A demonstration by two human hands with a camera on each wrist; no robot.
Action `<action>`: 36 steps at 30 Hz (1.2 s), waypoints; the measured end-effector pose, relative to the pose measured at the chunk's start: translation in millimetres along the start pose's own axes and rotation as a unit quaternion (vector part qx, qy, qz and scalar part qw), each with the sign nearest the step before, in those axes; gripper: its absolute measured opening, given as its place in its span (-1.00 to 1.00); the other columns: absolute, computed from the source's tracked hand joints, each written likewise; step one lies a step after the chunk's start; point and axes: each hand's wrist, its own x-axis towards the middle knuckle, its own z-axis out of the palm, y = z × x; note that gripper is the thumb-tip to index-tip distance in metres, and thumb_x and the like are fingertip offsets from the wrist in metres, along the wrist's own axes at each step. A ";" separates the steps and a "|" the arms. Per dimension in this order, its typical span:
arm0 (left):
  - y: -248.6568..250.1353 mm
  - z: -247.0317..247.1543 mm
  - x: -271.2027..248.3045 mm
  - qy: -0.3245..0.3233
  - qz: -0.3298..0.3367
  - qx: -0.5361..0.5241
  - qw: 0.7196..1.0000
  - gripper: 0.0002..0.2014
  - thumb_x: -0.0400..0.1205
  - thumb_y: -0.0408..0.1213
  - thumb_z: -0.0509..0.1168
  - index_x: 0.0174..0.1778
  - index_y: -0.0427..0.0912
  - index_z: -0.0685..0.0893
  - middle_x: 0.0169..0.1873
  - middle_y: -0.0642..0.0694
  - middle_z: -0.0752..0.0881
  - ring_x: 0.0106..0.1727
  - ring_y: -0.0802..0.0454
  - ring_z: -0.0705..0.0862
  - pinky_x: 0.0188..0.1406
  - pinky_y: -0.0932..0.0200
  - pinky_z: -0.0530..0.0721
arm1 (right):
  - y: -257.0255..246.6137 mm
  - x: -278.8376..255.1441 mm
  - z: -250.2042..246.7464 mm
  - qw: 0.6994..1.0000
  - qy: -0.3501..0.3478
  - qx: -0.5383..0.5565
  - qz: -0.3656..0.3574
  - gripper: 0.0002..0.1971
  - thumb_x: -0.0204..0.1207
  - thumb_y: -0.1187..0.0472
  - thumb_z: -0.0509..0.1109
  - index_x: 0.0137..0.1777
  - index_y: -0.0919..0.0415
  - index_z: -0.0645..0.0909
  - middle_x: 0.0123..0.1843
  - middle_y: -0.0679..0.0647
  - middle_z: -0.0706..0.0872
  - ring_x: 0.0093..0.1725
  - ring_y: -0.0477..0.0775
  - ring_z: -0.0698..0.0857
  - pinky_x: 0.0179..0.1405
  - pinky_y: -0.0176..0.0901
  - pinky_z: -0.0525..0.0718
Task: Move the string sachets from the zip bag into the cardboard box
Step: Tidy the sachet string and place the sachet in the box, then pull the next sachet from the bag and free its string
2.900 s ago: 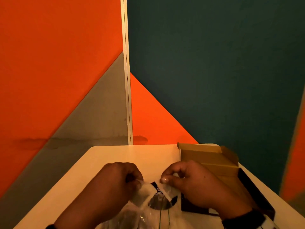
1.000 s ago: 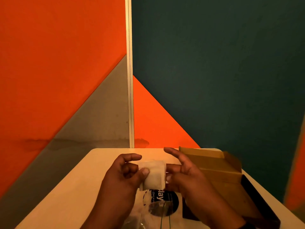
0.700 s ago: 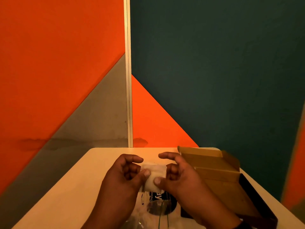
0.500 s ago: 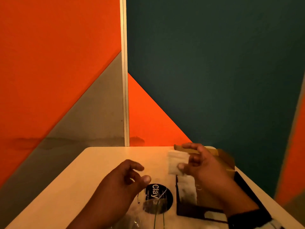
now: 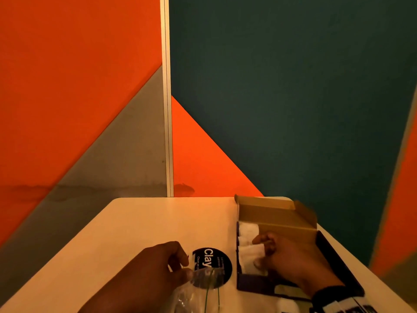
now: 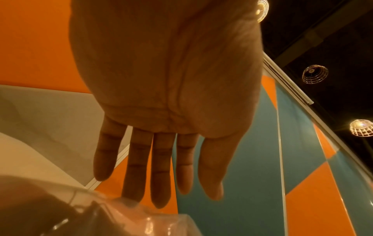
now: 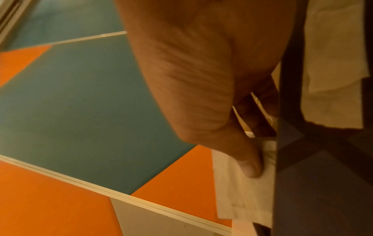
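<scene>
The clear zip bag with a round black label lies on the table at the near edge. My left hand hovers over its mouth with straight fingers, fingertips touching the plastic. The open cardboard box, brown inside and dark outside, stands to the right. My right hand is inside the box and pinches a white string sachet between thumb and curled fingers, against the box's left wall. Another white sachet lies further back in the box.
The cream table ends at orange, grey and teal partition panels just behind. The box's lid flap stands up at the far right. A dark box wall sits close beside my right hand.
Both hands held the sachet above the bag. Then my right hand carried it right and lowered it into the box, while my left hand let go and dropped to the bag.
</scene>
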 end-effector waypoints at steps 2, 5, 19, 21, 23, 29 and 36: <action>0.2 -0.1 -0.3 -0.006 -0.001 0.007 1.000 -0.80 0.50 0.18 0.46 -0.11 0.21 0.68 -0.16 0.24 0.76 -0.21 0.33 0.71 -0.06 0.32 0.66 | -0.2 1.2 1.0 0.999 -0.003 -0.041 0.008 -0.63 0.48 0.28 0.60 0.21 -0.05 0.64 0.02 -0.12 0.72 -0.09 -0.16 0.70 -0.48 -0.50 0.55; 0.7 -1.7 -0.8 -0.015 -0.005 0.026 1.000 -0.79 0.49 0.19 0.45 -0.10 0.21 0.67 -0.09 0.23 0.74 -0.12 0.29 0.71 -0.08 0.39 0.63 | -0.5 0.8 4.1 0.993 0.011 -0.117 0.016 -0.71 0.48 0.17 0.60 0.15 -0.08 0.66 0.03 -0.14 0.67 -0.11 -0.22 0.60 -0.42 -0.47 0.43; -9.2 -20.3 -10.0 -0.146 -0.023 0.169 0.974 -0.22 0.44 0.06 0.54 0.54 0.42 0.33 0.48 0.31 0.41 0.51 0.16 0.42 0.46 0.22 0.39 | -2.8 -3.2 1.7 0.992 0.023 -0.124 -0.003 -0.53 0.35 0.19 0.69 0.19 0.00 0.57 -0.03 -0.09 0.70 -0.17 -0.18 0.67 -0.45 -0.45 0.51; -11.0 -23.3 -10.3 -0.137 -0.021 0.158 0.978 -0.23 0.46 0.05 0.54 0.55 0.38 0.33 0.50 0.27 0.43 0.49 0.16 0.44 0.45 0.24 0.42 | -5.5 -5.7 0.5 0.992 0.027 -0.126 -0.003 -0.55 0.37 0.22 0.68 0.19 0.03 0.58 -0.03 -0.06 0.73 -0.19 -0.17 0.69 -0.46 -0.45 0.52; -12.0 -26.6 -12.3 -0.140 -0.023 0.145 0.979 -0.27 0.48 0.01 0.52 0.54 0.38 0.35 0.49 0.26 0.45 0.46 0.18 0.47 0.44 0.22 0.46 | -5.7 -6.8 -0.4 0.992 0.030 -0.123 -0.001 -0.58 0.41 0.30 0.64 0.21 0.07 0.59 -0.05 -0.02 0.76 -0.21 -0.14 0.72 -0.46 -0.43 0.55; -12.9 -25.9 -11.3 -0.162 -0.049 0.154 0.974 -0.32 0.51 -0.07 0.48 0.52 0.34 0.38 0.47 0.19 0.47 0.39 0.14 0.50 0.34 0.22 0.50 | -5.2 -9.2 -0.3 0.990 0.026 -0.137 -0.001 -0.61 0.40 0.35 0.60 0.16 0.05 0.60 -0.08 0.00 0.77 -0.15 -0.09 0.73 -0.36 -0.34 0.58; -15.0 -18.7 -8.0 -0.177 -0.035 0.200 0.963 -0.33 0.49 -0.17 0.51 0.52 0.24 0.48 0.46 0.18 0.55 0.43 0.12 0.52 0.42 0.18 0.49 | -42.4 -30.1 5.1 0.959 0.075 -0.224 -0.156 -0.84 0.49 0.04 0.58 -0.03 -0.07 0.65 -0.14 -0.18 0.71 -0.12 -0.19 0.67 -0.16 -0.38 0.61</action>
